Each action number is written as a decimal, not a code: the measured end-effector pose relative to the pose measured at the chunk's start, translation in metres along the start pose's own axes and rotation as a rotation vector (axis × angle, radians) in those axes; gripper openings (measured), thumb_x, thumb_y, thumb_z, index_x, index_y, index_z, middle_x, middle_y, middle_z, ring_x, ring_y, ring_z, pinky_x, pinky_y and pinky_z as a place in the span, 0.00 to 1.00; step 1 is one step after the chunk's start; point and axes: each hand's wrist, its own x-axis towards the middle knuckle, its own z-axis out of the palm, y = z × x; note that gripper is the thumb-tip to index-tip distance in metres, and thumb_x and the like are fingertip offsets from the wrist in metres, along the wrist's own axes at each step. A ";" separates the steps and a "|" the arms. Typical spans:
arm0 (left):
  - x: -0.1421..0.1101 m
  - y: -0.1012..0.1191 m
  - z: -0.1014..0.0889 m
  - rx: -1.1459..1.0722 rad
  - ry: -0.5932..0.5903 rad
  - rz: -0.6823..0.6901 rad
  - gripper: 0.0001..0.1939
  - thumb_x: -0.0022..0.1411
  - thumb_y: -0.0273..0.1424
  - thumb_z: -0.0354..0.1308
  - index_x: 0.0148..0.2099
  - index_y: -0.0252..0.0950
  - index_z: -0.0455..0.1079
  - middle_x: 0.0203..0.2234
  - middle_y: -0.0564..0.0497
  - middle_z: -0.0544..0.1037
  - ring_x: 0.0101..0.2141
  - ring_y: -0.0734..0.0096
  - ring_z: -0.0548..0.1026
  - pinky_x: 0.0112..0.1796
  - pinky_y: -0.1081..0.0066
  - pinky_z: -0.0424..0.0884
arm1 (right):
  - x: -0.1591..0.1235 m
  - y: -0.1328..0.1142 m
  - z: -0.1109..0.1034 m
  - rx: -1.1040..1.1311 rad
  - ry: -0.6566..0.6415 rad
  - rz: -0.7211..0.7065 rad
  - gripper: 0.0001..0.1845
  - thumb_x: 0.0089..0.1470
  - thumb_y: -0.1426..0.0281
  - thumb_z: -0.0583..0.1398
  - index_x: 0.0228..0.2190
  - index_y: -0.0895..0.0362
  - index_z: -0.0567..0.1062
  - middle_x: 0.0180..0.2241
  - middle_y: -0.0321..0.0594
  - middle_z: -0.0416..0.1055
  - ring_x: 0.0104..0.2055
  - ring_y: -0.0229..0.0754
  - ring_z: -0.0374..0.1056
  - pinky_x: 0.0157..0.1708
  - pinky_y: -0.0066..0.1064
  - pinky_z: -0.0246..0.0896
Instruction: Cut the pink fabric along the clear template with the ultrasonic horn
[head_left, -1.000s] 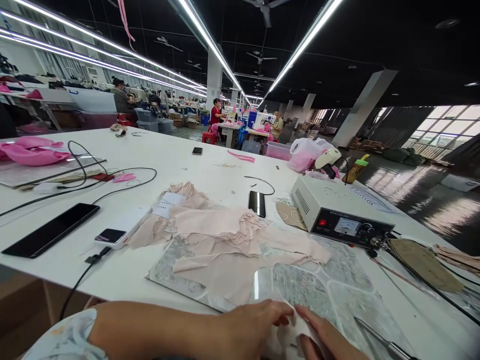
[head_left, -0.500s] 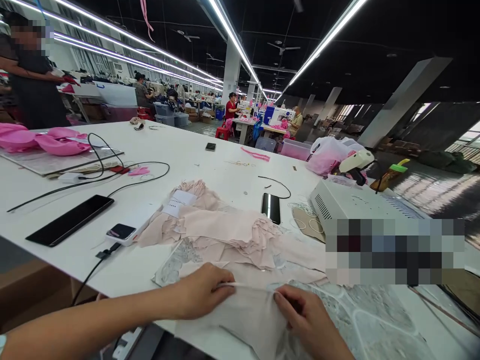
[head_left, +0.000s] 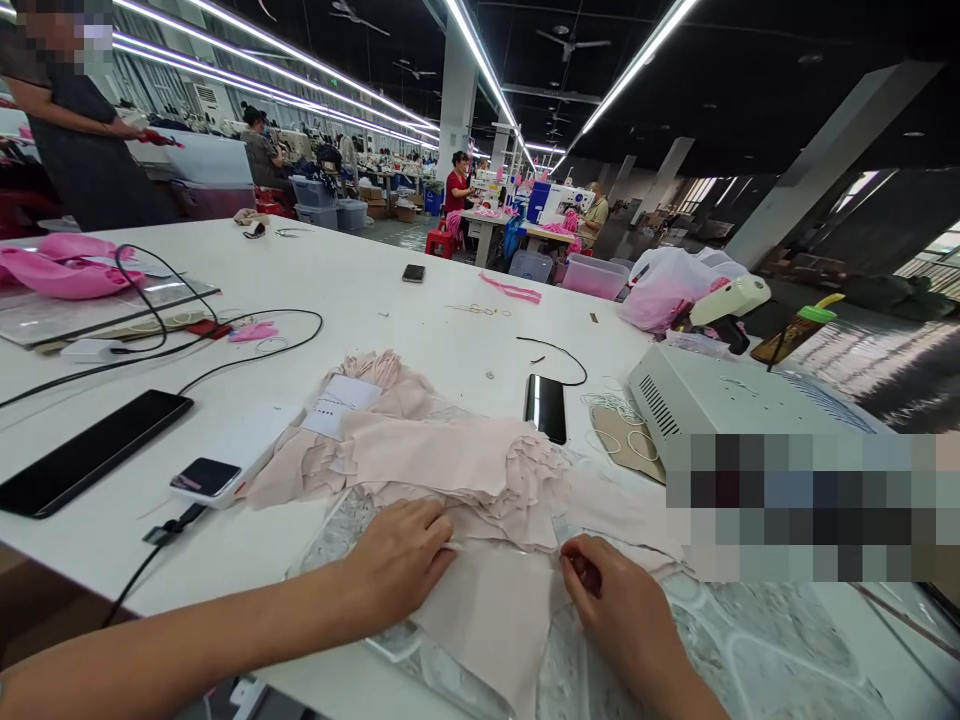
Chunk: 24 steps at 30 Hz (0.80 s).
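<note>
- Pale pink fabric panel (head_left: 487, 610): we locate it between our two hands, over the stone-patterned board (head_left: 765, 620), on the near side of the layered fabric stack (head_left: 427, 455)
- Position from the fingers: the panel spans the space between both sets of fingertips and extends from them toward our body; its far edge runs crosswise between the hands
- Nearer hand: both are at the panel, one at each end of the far edge, so we rate neither as nearer
- Direction: the long axis appears to run from the far edge toward us, angled slightly to the right; the near end narrows toward a corner
- Left hand (head_left: 394, 565): we have the fingers closed on the far left corner, knuckles upward
- Right hand (head_left: 622, 605): we have thumb and forefinger pinched at the far right corner, other fingers curled; we cannot tell how firm either grip is
- Beyond the panel: the stack carries a white paper label (head_left: 341, 405) on its left part
- Farther out: we note a black phone (head_left: 546, 408) beyond the stack, a card with white cord loops (head_left: 626, 445) to its right, then a grey equipment box (head_left: 742, 390)
- Left side: a white power bank (head_left: 266, 440) lies beside the stack, with a large black tablet-like device (head_left: 94, 452) farther left
</note>
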 end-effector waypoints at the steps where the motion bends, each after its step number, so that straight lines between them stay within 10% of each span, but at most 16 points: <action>1: -0.001 -0.002 0.002 0.005 0.019 0.010 0.05 0.65 0.27 0.52 0.35 0.35 0.64 0.32 0.48 0.72 0.32 0.62 0.72 0.35 0.66 0.68 | -0.001 0.000 -0.001 -0.002 0.001 -0.008 0.11 0.53 0.60 0.55 0.31 0.52 0.74 0.29 0.40 0.74 0.28 0.43 0.68 0.27 0.33 0.59; 13: -0.003 -0.010 0.006 -0.096 0.119 0.162 0.08 0.64 0.21 0.46 0.33 0.37 0.60 0.32 0.49 0.72 0.32 0.66 0.70 0.35 0.68 0.68 | -0.013 -0.007 -0.001 0.150 -0.011 -0.110 0.14 0.59 0.61 0.50 0.27 0.53 0.69 0.28 0.38 0.71 0.29 0.39 0.68 0.30 0.29 0.65; 18: -0.004 -0.015 -0.027 -0.477 -0.005 0.078 0.07 0.68 0.30 0.44 0.35 0.37 0.60 0.28 0.53 0.72 0.28 0.71 0.70 0.31 0.74 0.65 | -0.015 -0.031 -0.026 0.398 0.172 -0.029 0.16 0.59 0.55 0.53 0.29 0.52 0.70 0.22 0.34 0.66 0.24 0.37 0.64 0.24 0.25 0.62; 24: 0.018 -0.041 -0.069 -0.462 0.169 -0.083 0.13 0.70 0.35 0.40 0.37 0.38 0.61 0.27 0.54 0.72 0.28 0.70 0.71 0.32 0.73 0.66 | 0.054 -0.071 -0.050 0.436 0.135 -0.150 0.17 0.61 0.56 0.51 0.32 0.54 0.71 0.24 0.34 0.67 0.21 0.35 0.64 0.22 0.27 0.63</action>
